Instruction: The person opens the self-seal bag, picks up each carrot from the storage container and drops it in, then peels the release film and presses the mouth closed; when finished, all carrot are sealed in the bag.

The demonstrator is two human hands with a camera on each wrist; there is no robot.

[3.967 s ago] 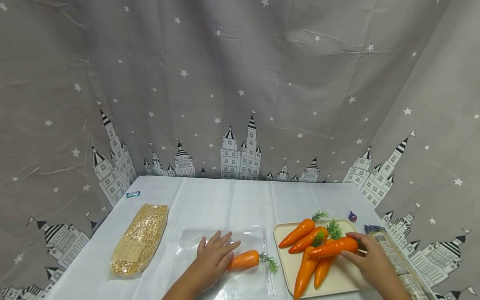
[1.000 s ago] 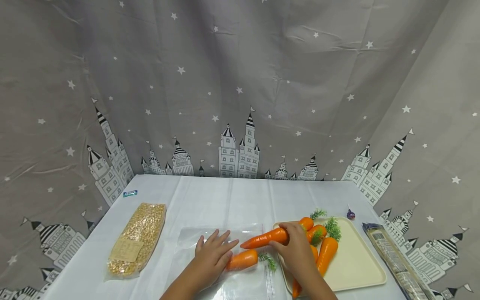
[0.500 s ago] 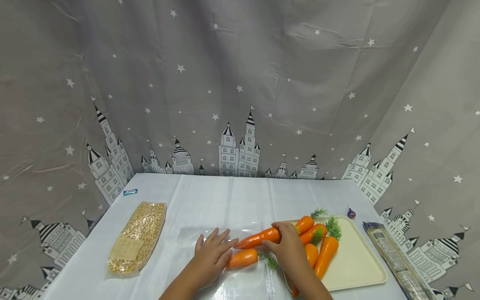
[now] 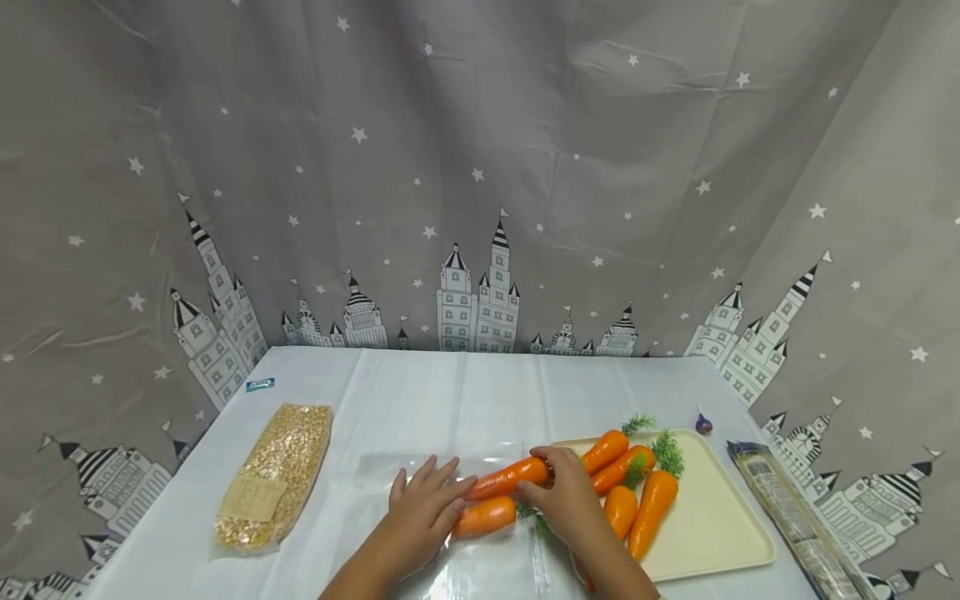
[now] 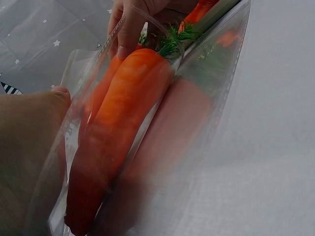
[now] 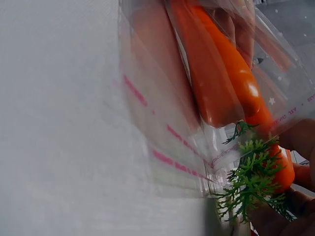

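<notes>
A clear plastic bag (image 4: 487,575) lies before me, with an orange carrot (image 4: 483,517) inside and its green leaves (image 6: 253,172) poking out of the mouth. My left hand (image 4: 420,508) rests on the bag with fingers spread, its fingertips near the carrots. My right hand (image 4: 566,496) grips a second carrot (image 4: 513,477) by its thick end, tip pointing left, alongside the first one. Bag film covers part of this second carrot in the right wrist view. Under and beside my right arm, several more carrots (image 4: 654,508) lie on a cream tray (image 4: 723,537).
On the left of the white-covered table sits a bag of yellow kernels (image 4: 277,467) with a paper label. A tiny blue-green packet (image 4: 260,385) is behind it. Right of the tray are a long packet (image 4: 795,517) and a small purple item (image 4: 703,425). A grey curtain (image 4: 480,167) hangs behind.
My right hand has brought the second carrot from the tray leftward and over to the bag, sliding it further left in the last second. My left hand stays put.
</notes>
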